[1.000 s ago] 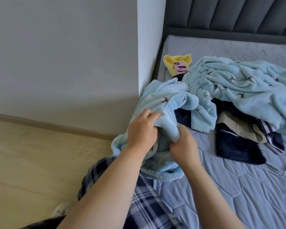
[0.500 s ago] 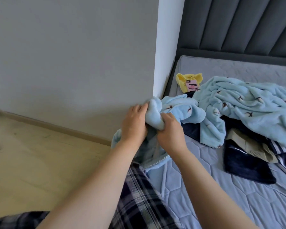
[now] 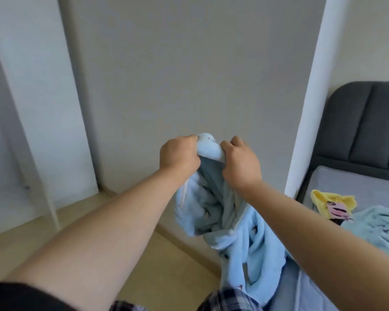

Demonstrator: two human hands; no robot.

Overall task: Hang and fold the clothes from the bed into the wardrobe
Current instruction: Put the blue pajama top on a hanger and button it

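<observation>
Beside the bed's point(image 3: 355, 187) left edge, off the mattress: pale blue fleece garment point(image 3: 229, 221) bunched, gripped at top by left hand point(image 3: 177, 153) and right hand point(image 3: 239, 161), both hands closed on it; yellow garment point(image 3: 323, 200) near headboard point(image 3: 364, 129).

Both hands gripped a bunched fold of a light blue fleece garment point(image 3: 234, 223), the left hand point(image 3: 179, 153) and right hand point(image 3: 239, 161) close together, the fabric hanging below them. A yellow printed garment point(image 3: 330, 204) lay on the grey bed point(image 3: 357, 187), beside more blue fleece point(image 3: 377, 227).
</observation>
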